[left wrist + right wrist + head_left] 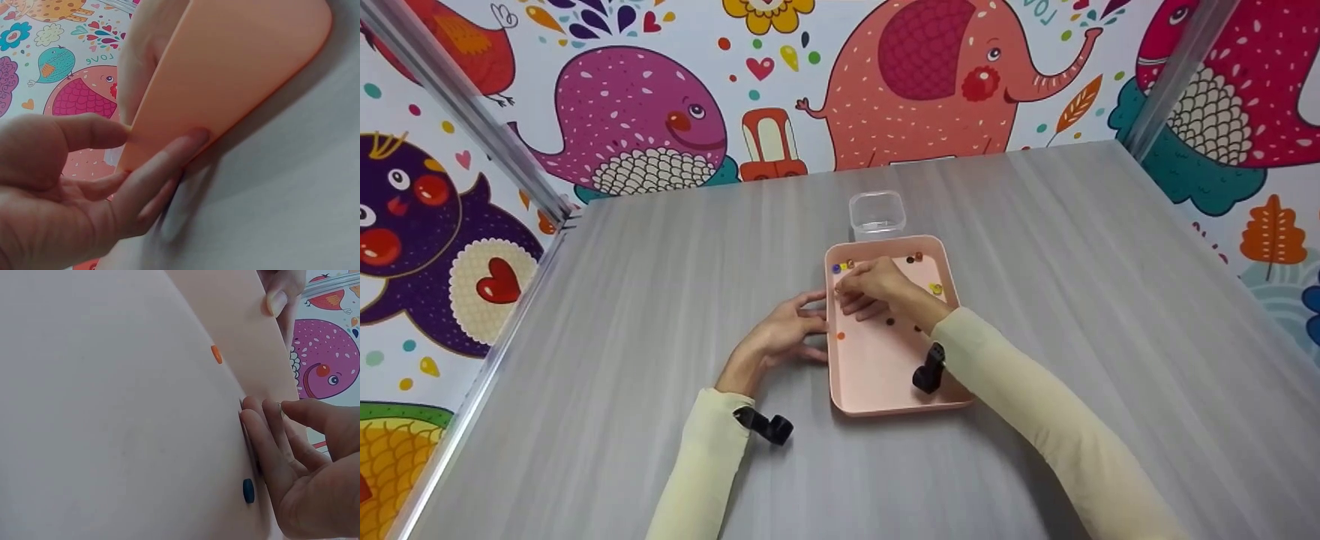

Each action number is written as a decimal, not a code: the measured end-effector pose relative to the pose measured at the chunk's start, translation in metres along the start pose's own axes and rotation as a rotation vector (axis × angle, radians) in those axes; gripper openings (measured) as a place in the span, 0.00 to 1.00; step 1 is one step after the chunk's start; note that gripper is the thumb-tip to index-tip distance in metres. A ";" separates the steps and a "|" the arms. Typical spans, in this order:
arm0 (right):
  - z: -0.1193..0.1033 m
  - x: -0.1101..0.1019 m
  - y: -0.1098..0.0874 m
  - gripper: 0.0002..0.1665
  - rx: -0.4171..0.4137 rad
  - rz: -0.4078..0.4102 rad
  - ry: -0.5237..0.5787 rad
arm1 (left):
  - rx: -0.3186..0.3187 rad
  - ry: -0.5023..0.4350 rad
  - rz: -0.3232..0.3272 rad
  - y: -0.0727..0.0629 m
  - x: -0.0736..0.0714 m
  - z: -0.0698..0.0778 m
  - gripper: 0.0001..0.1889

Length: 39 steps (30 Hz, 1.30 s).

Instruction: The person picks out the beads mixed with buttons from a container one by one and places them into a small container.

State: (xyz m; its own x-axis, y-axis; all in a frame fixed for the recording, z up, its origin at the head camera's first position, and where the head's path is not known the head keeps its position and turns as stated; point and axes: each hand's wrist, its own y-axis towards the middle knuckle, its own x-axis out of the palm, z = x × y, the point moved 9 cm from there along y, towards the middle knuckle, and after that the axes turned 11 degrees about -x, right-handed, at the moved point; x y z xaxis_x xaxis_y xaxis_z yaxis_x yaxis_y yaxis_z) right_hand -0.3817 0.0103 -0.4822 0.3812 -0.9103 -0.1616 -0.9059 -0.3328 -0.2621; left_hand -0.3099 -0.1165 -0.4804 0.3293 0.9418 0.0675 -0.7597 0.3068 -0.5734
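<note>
My left hand [789, 330] grips the left wall of a pink tray [877, 382]. In the left wrist view one digit sits at the rim and other fingers [169, 160] press the outer wall. Over the tray's left side, my right hand [877, 286] has thumb and fingertip together, pinching what looks like a tiny bead, mostly hidden. Below that hand lie an orange bead [217, 354] and a dark blue bead [248, 491] on the tray floor. A blue bead [836, 268] and a yellow bead [844, 266] rest in the far left corner.
Beyond the tray's far edge stands a clear plastic container [877, 214]. More beads, including a yellow bead [936, 289] and a brown bead [919, 256], lie along the tray's right side. Printed wall panels [780, 82] border the grey table [675, 270].
</note>
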 end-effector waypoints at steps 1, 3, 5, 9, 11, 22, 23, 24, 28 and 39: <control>0.000 0.000 0.000 0.10 0.002 0.001 -0.004 | 0.001 -0.002 -0.001 0.000 0.000 0.000 0.33; -0.001 0.000 -0.001 0.11 0.004 0.001 -0.003 | 0.005 -0.002 -0.003 -0.001 0.000 0.000 0.33; -0.002 -0.001 -0.002 0.12 0.005 0.000 0.001 | 0.006 -0.005 -0.008 -0.001 0.001 0.001 0.33; -0.002 -0.001 -0.004 0.14 0.011 -0.004 0.024 | 0.005 -0.013 -0.013 -0.001 0.001 0.001 0.34; -0.003 -0.002 -0.005 0.14 0.010 -0.005 0.028 | 0.005 -0.018 -0.015 -0.002 0.001 0.001 0.34; -0.011 -0.006 -0.009 0.11 -0.015 0.002 0.117 | 0.013 -0.019 -0.020 -0.001 0.001 0.000 0.34; -0.012 -0.006 -0.009 0.11 -0.020 -0.001 0.129 | 0.013 -0.020 -0.019 -0.001 0.001 0.000 0.34; -0.013 -0.006 -0.010 0.10 -0.023 -0.003 0.140 | 0.014 -0.021 -0.019 -0.001 0.001 0.000 0.34; -0.017 -0.006 -0.011 0.09 -0.030 -0.004 0.141 | 0.016 -0.018 -0.014 -0.002 0.000 0.000 0.33; -0.024 -0.019 -0.012 0.14 -0.048 0.018 0.080 | 0.017 -0.009 -0.003 -0.003 0.000 0.001 0.35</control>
State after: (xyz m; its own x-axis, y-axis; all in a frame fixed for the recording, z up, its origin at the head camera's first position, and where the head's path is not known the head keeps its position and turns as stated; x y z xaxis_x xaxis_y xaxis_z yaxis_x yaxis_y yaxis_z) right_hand -0.3830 0.0254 -0.4529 0.3502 -0.9324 -0.0893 -0.9211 -0.3255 -0.2135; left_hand -0.3083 -0.1170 -0.4781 0.3266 0.9421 0.0767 -0.7683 0.3118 -0.5590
